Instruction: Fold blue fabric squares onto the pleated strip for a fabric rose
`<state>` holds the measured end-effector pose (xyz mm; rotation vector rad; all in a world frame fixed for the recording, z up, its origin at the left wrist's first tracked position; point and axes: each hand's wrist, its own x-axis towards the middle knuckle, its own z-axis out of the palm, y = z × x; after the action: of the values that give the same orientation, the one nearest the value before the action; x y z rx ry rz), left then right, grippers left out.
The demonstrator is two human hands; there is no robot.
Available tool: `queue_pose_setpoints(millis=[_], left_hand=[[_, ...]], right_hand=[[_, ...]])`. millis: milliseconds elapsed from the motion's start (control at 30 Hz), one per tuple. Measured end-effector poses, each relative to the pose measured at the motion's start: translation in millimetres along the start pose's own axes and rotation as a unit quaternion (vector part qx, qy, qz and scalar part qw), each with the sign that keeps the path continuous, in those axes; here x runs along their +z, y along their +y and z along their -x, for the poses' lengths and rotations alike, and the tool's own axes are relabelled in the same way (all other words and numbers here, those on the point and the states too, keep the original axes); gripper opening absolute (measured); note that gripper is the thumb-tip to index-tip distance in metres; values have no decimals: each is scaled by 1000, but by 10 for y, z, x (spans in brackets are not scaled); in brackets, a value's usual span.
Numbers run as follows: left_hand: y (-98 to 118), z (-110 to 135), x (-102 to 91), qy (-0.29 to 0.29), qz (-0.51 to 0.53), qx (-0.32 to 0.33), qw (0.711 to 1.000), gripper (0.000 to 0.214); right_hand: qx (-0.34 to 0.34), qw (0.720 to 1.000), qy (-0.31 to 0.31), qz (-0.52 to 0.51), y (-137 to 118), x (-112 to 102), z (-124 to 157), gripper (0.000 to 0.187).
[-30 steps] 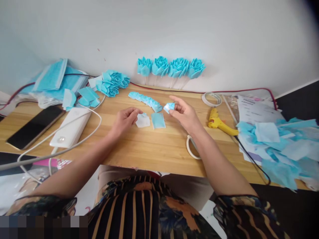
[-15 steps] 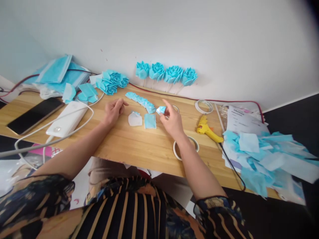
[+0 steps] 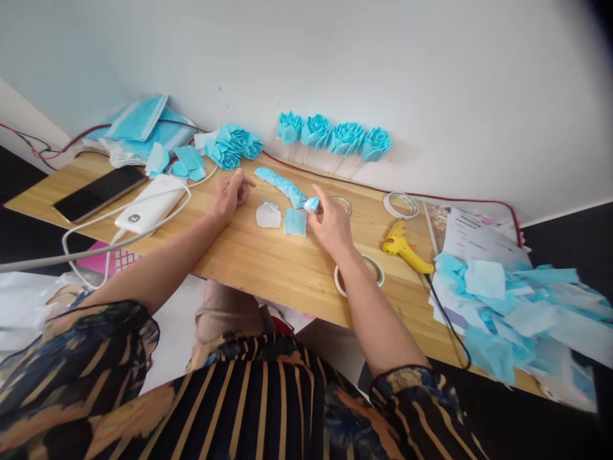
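Note:
My right hand [image 3: 330, 223] pinches a small folded blue piece [image 3: 311, 204] at the near end of a row of folded blue pieces [image 3: 282, 186] on the wooden table [image 3: 268, 268]. My left hand [image 3: 230, 191] rests on the table to the left of the row, its fingers loosely curled with nothing visible in them. Between the hands lie a white cut piece [image 3: 267, 216] and a blue square piece [image 3: 295, 222]. Several finished blue flowers [image 3: 335, 135] lean against the wall behind.
A yellow glue gun [image 3: 405, 246], tape rolls [image 3: 357, 276] and a heap of blue scraps [image 3: 517, 306] lie right. A power bank [image 3: 152, 202] with cable, a phone [image 3: 100, 193], blue masks [image 3: 143, 128] and a blue flower cluster [image 3: 232, 145] lie left.
My right hand moved the small folded piece down to the end of the row. My left hand let go of the white piece and drew left. The view shifted.

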<state>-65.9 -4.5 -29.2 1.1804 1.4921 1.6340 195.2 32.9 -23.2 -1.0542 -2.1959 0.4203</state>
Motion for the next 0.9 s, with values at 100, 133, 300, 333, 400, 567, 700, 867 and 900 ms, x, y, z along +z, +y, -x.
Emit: queue_pose_setpoints(millis=[100,133,300,333,400,567,700,867,900], left_hand=[[2,20,-5,-2,3,-4,1000,51],[1,26,-8,-5,4,-3,1000,52],[-17,30,-23,-32,7,19,999,55],[-23,24,-25,-38,9,23,999,55],[-34,10,-30,-46,14,24,999,57],[-37,-13,-33,-53,8,22,998,60],[-36,-18,-19,-63,-3,29,998,57],[-55,-26,-5,-54,-17,25,998,53],[-53,-25,-4,-54,-23,24,998,53]], right_hand=[[14,1000,7,6,32,12,-8,65],[21,1000,7,11,40,11,-11,65],[30,999,1,43,62,-12,-18,66],[28,998,1,49,66,-16,-18,67],[22,998,2,60,74,-22,-19,67],[21,996,1,81,100,-38,-30,62],[23,995,6,95,119,-47,-32,61],[14,994,16,107,129,-39,-28,59],[10,994,15,110,130,-37,-28,59]])
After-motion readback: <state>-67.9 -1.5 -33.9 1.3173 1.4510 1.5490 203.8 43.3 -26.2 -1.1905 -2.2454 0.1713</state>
